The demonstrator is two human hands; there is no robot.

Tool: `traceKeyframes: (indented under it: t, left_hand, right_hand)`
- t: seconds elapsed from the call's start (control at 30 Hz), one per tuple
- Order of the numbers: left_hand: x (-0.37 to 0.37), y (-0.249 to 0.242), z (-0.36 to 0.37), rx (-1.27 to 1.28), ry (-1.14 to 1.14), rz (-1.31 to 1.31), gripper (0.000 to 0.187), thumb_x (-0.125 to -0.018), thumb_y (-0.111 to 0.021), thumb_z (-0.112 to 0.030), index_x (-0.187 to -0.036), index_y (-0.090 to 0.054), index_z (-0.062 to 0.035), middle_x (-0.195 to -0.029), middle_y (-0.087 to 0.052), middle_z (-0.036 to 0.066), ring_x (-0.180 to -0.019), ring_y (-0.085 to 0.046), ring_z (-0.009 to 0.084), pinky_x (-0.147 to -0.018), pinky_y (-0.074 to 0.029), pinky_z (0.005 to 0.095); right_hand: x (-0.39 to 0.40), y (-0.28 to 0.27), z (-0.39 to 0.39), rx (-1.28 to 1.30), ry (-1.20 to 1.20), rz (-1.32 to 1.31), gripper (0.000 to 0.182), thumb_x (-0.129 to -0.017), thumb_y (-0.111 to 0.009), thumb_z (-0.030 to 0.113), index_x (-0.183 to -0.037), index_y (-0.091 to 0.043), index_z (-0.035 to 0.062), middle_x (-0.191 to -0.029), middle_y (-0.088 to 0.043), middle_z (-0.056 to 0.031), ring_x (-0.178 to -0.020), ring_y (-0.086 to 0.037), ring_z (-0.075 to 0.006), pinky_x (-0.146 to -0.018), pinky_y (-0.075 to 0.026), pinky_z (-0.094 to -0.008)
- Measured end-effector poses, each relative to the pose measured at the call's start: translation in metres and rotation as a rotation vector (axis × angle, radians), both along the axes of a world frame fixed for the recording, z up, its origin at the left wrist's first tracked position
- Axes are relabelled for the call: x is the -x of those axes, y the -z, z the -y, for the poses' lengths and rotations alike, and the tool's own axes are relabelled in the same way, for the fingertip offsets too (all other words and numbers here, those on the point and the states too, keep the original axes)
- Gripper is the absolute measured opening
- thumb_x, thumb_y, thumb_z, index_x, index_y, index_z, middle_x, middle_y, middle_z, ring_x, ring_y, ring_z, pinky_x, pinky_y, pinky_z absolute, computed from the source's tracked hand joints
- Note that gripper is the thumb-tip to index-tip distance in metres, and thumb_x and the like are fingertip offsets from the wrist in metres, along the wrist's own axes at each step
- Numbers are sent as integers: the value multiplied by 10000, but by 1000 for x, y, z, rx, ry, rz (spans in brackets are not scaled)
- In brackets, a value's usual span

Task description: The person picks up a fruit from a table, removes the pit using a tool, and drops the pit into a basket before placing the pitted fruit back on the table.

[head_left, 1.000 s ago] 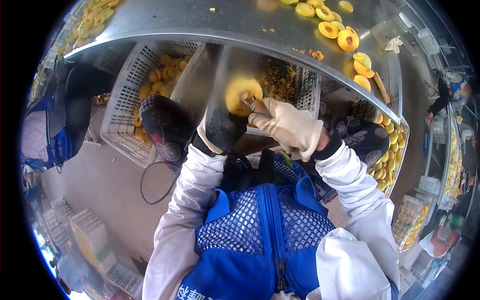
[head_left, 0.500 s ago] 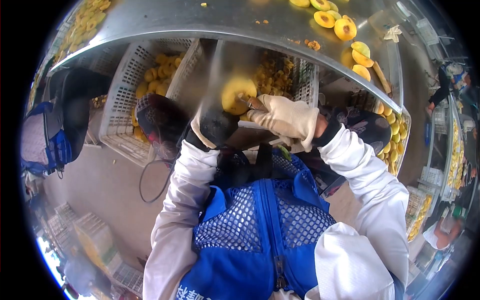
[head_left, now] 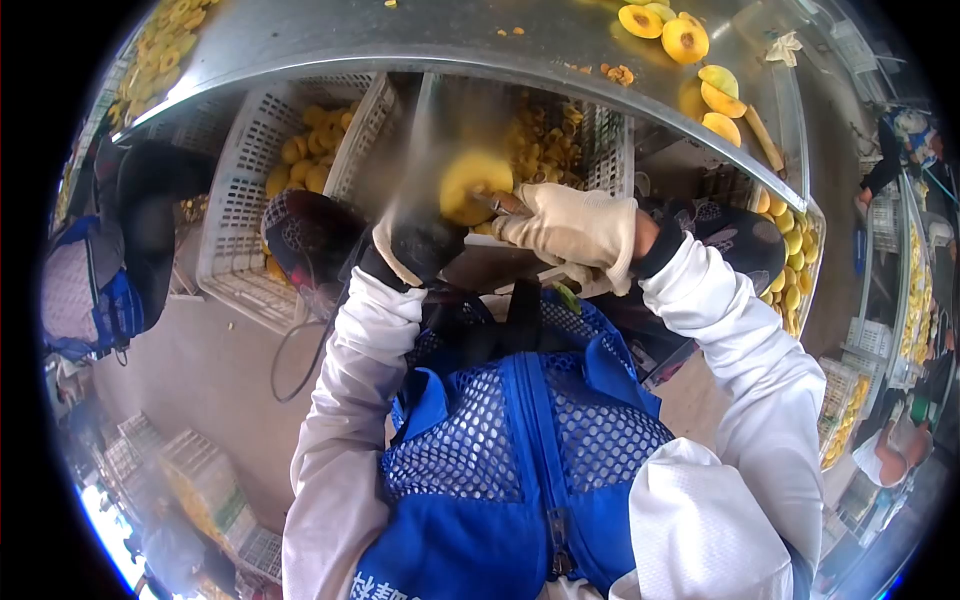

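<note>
Yellow fruit half (head_left: pixel 474 186), gloved hands (head_left: pixel 572 226), small pitting tool (head_left: pixel 508 205)

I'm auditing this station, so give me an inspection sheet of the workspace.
Surface: metal table, bearing fruit halves and orange scraps.
Job's things: yellow fruit piece; small tool at its centre, tip unclear.
Clutter: narrow strip and pale crumpled item near the table's right corner.
Hands: left hand, dark-gloved, holds the fruit piece; right hand, pale-gloved, grips the tool.
Cables: dark loop beside the left leg; ends unclear.
Surroundings: fruit crate below the table; other people at right.
</note>
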State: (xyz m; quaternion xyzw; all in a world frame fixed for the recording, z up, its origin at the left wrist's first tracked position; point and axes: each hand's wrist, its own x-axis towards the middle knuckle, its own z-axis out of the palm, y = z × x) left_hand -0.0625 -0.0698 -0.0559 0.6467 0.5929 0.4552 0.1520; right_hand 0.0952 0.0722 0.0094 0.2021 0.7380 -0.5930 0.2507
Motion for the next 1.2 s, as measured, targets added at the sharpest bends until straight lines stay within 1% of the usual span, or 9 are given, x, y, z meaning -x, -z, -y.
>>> traceKeyframes:
  t: [0.1, 0.23, 0.37, 0.5, 0.63, 0.7, 0.9, 1.0, 1.2]
  left_hand:
    - [1, 4, -2, -10, 31, 27, 573, -784, -738, 45, -1308, -511, 5, -1219, -618, 152, -1098, -626, 274, -962, -501, 354]
    - [-1, 6, -3, 109, 74, 373, 577, -788, -730, 57, -1317, -505, 13, -1228, -616, 153, -1108, -623, 267, -964, -500, 348]
    - [-9, -3, -5, 66, 33, 214, 573, -799, -716, 66, -1327, -499, 18, -1244, -613, 151, -1128, -617, 251, -974, -498, 346]
    - [-10, 10, 0, 54, 41, 373, 573, -801, -707, 73, -1330, -495, 19, -1233, -620, 159, -1135, -615, 250, -978, -498, 350]
    - [3, 7, -6, 110, 159, 196, 588, -805, -708, 77, -1343, -481, 12, -1231, -621, 154, -1128, -616, 243, -975, -501, 346]
    - [-6, 11, 0, 153, 61, 411, 578, -818, -706, 66, -1346, -479, 5, -1236, -619, 146, -1127, -616, 237, -976, -501, 345]
    - [-7, 12, -3, 54, 101, 184, 523, -874, -695, -3, -1347, -473, -13, -1237, -614, 129, -1125, -616, 238, -982, -508, 353]
    - [-17, 18, 1, 76, -15, 596, 610, -827, -743, 8, -1364, -453, -17, -1270, -587, 129, -1142, -601, 231, -990, -504, 353]
    - [-34, 22, 2, -31, -102, 822, 698, -785, -791, 7, -1380, -427, -18, -1286, -564, 125, -1145, -592, 218, -985, -508, 355]
  right_hand:
    - [-2, 8, 1, -311, -64, 27, 463, -966, -600, 387, -1220, -527, 7, -623, -528, -19, -393, -513, -141, -356, -394, -283]
    - [-3, 12, 3, 276, 198, 57, 443, -974, -549, 255, -1314, -490, -22, -674, -639, -30, -419, -515, -102, -446, -464, -229]
    - [-5, 59, -2, -488, 1, -449, 406, -960, -569, 348, -1085, -607, -36, -755, -680, -149, -463, -630, -235, -416, -476, -314]
    - [3, -9, -3, -101, -64, 141, 374, -956, -534, 331, -1063, -660, -5, -844, -710, -180, -610, -686, -281, -552, -530, -380]
    - [2, 7, -10, -473, -270, -93, 499, -946, -564, 528, -1074, -622, 50, -581, -514, 12, -463, -501, -81, -448, -427, -280]
    - [-7, 12, -8, 234, 64, 21, 360, -977, -585, 370, -1148, -652, 60, -640, -568, -3, -445, -538, -92, -370, -365, -246]
    - [-11, 13, 0, 374, 163, 86, 291, -986, -587, 342, -1067, -593, 63, -561, -467, 78, -412, -440, -30, -385, -365, -175]
    - [-17, 59, 1, 1142, 321, -68, 208, -1014, -550, 182, -1123, -529, 6, -817, -483, 7, -411, -410, -22, -298, -341, -154]
    - [-25, 47, 6, 1131, 345, -46, 224, -1008, -555, 196, -1099, -519, -5, -729, -442, 28, -451, -392, -8, -320, -322, -154]
